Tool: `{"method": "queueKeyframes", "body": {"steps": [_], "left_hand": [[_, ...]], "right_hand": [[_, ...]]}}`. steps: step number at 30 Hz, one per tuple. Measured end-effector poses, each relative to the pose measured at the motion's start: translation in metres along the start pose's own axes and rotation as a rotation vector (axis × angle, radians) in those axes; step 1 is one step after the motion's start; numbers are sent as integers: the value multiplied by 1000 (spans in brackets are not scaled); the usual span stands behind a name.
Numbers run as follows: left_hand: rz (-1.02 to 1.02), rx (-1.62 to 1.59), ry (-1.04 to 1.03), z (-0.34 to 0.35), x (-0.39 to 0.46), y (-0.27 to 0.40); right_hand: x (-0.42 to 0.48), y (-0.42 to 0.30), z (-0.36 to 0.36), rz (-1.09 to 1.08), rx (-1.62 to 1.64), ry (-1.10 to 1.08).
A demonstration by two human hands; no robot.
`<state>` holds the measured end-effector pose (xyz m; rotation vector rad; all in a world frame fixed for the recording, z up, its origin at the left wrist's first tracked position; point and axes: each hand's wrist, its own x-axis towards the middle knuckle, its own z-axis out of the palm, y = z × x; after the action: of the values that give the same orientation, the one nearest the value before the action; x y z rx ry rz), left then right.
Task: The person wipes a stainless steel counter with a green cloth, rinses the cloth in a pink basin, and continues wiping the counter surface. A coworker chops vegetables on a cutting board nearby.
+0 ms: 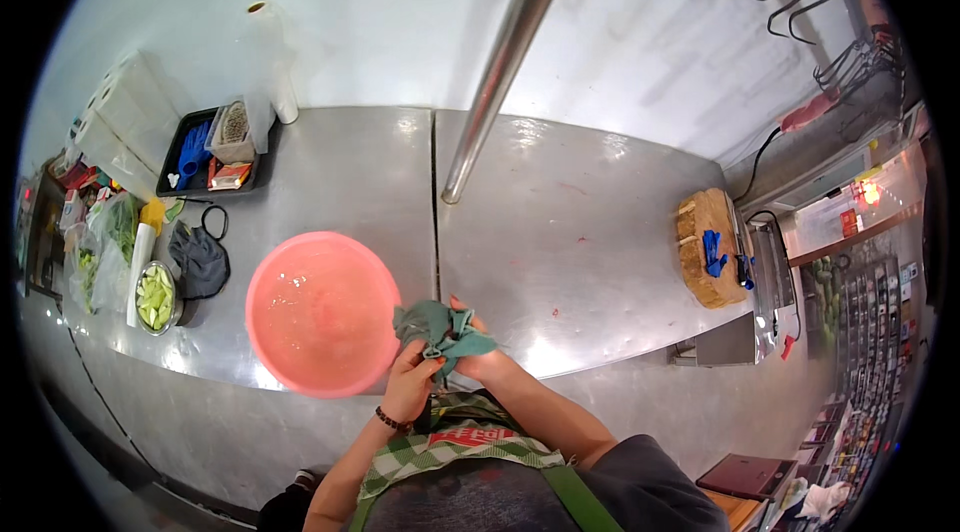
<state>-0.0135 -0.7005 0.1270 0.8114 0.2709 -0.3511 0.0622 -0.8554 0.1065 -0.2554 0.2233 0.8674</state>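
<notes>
A crumpled grey-green cloth (442, 333) is bunched up between my two hands, just over the front edge of the steel table. My left hand (412, 378) grips its near left side with the fingers closed on the fabric. On the other side, my right hand (480, 359) holds the cloth from beneath, partly covered by it. A pink plastic basin (259, 337) stands directly left of my hands, with clear water (322, 307) in it. The cloth's left edge overlaps the basin's right rim in this view; I cannot tell whether they touch.
On the left lie a dark drawstring bag (199, 262), a bowl of cut green vegetables (155, 298) and a black tray (169, 157) holding blue gloves. A metal pole (499, 74) rises from the table (570, 269). A wooden chopping block (697, 232) sits at the right end.
</notes>
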Motion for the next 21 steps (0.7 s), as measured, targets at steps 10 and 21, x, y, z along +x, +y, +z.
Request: {"method": "queueKeyframes", "body": {"steps": [10, 21], "left_hand": [[418, 906, -86, 149, 60, -66], [289, 1215, 504, 113, 176, -163]], "right_hand": [[-95, -117, -120, -132, 179, 204], [-131, -289, -117, -379, -87, 361]]}}
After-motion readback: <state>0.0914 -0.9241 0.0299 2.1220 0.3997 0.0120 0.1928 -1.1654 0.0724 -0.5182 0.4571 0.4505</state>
